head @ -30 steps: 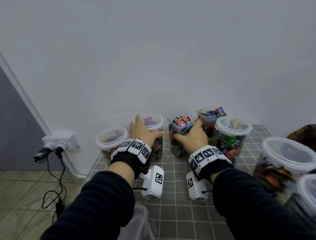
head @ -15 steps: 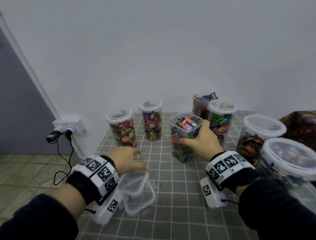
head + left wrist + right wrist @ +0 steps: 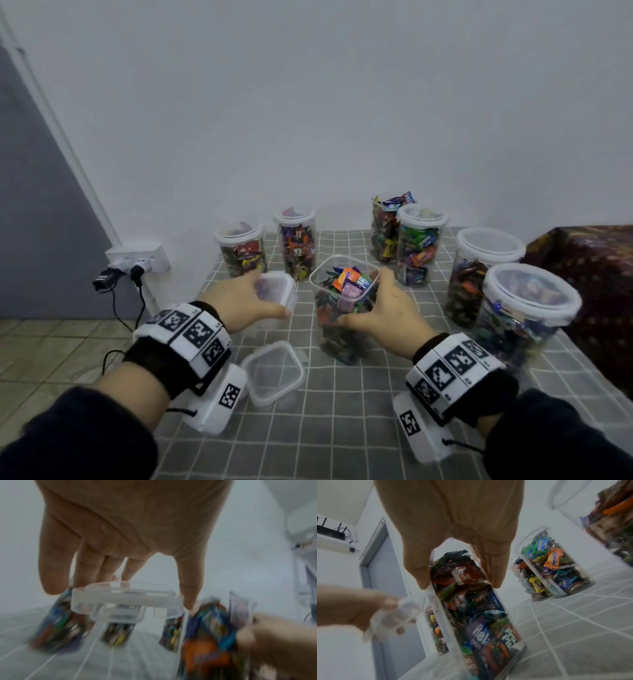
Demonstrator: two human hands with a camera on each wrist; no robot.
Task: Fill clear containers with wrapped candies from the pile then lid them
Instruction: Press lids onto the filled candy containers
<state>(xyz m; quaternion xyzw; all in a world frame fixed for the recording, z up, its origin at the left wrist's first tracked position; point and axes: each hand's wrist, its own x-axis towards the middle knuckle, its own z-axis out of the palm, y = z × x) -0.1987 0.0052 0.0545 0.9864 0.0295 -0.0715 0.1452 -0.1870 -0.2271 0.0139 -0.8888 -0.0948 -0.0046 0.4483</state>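
Left hand (image 3: 245, 301) gripping clear square lid (image 3: 278, 287) in air; right hand (image 3: 387, 317) clasping open candy-filled container (image 3: 339, 308) standing on grid tablecloth (image 3: 342, 428); spare lid (image 3: 274, 373) lying nearby.

A plain white wall (image 3: 308, 102) stands past both hands, with a grey door (image 3: 37, 222) and tiled floor (image 3: 51, 346) to the left.
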